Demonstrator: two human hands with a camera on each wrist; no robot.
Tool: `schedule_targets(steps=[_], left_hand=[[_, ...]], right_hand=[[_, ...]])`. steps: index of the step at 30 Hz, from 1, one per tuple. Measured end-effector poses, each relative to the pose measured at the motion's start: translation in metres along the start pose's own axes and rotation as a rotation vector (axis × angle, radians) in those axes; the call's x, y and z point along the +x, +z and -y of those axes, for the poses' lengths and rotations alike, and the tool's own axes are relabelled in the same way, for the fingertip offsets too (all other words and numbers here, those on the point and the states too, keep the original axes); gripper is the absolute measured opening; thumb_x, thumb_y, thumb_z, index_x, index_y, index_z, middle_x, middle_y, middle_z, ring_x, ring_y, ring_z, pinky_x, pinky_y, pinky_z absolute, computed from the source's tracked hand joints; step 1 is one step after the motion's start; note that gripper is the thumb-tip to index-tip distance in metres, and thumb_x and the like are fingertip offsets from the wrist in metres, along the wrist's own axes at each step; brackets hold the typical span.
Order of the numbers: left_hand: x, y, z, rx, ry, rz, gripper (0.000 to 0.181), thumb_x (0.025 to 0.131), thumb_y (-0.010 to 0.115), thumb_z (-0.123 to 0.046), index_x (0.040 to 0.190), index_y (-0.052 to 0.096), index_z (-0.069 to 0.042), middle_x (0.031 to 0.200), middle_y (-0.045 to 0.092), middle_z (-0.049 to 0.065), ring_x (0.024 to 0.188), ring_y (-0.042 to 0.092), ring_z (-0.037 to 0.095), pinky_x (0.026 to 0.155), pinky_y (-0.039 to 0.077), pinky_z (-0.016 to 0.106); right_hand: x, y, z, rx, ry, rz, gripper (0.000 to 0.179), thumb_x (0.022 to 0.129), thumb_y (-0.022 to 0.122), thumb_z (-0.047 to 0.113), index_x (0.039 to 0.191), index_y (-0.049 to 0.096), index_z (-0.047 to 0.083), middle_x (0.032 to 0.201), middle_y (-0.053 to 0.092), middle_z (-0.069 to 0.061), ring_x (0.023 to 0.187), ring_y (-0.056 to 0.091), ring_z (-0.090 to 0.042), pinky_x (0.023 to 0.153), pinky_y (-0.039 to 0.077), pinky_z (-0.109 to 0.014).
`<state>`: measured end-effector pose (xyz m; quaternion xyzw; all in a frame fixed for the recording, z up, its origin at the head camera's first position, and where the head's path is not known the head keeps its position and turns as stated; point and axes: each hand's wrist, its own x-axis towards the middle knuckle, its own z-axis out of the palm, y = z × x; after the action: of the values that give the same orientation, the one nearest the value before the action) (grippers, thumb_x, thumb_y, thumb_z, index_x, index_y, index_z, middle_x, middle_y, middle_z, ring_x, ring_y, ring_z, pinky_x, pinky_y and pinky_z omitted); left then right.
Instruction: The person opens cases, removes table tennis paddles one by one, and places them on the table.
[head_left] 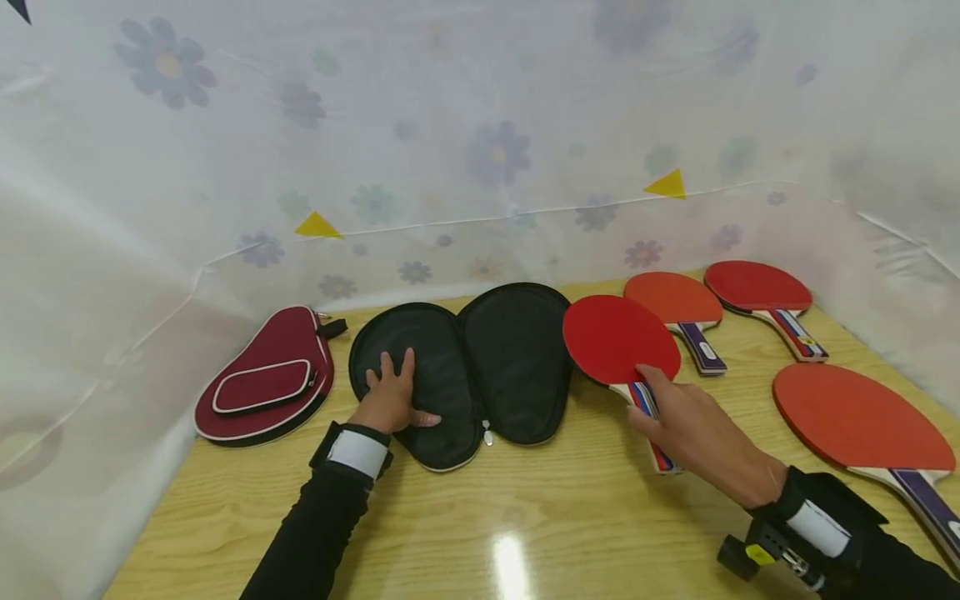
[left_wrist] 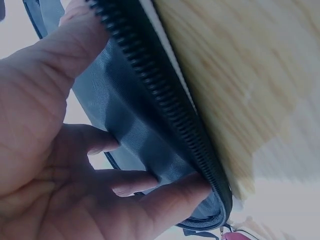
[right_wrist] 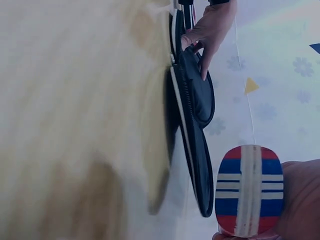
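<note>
A black zippered paddle case (head_left: pixel 517 367) lies unfolded on the table, its dark inside facing up and its two halves side by side. My left hand (head_left: pixel 390 396) rests on the left half with fingers spread. In the left wrist view, the fingertips (left_wrist: pixel 192 187) press the lining beside the zipper teeth. My right hand (head_left: pixel 697 429) grips a red table tennis paddle (head_left: pixel 618 337) by its striped handle, thumb near the blade. The blade overlaps the right edge of the case in the head view. The right wrist view shows the handle's butt end (right_wrist: pixel 250 190) with red, white and blue stripes.
A closed maroon paddle case (head_left: pixel 262 387) lies at the left. To the right are an orange-red paddle (head_left: pixel 675 298), a red paddle (head_left: pixel 757 286) and a nearer orange paddle (head_left: pixel 855 417). A flower-printed white curtain (head_left: pixel 480 150) hangs behind the wooden table (head_left: pixel 480 525).
</note>
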<state>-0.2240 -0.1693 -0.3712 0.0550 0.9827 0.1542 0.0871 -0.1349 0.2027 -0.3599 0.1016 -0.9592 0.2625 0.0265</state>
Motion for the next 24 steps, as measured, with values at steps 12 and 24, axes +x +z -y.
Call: schedule_targets(steps=[12,24], left_hand=[[0.002,0.002,0.001,0.025,0.002,0.004,0.117,0.081,0.085,-0.035,0.161,0.007,0.001,0.159,-0.001,0.041,0.14,0.006,0.068,0.101,0.039,0.07],[-0.001,-0.001,0.0,0.016,0.014,0.017,0.117,0.082,0.084,-0.034,0.16,0.005,0.002,0.158,-0.002,0.042,0.14,0.005,0.069,0.101,0.039,0.069]], right_hand=[[-0.057,0.0,-0.042,-0.142,0.11,0.081,0.065,0.094,0.069,0.025,0.141,0.039,-0.008,0.077,0.056,-0.001,0.066,0.052,-0.013,0.056,0.043,-0.028],[-0.094,0.007,-0.066,-0.202,0.166,0.165,0.064,0.094,0.069,0.029,0.134,0.04,-0.011,0.068,0.052,0.003,0.061,0.051,-0.01,0.064,0.052,-0.035]])
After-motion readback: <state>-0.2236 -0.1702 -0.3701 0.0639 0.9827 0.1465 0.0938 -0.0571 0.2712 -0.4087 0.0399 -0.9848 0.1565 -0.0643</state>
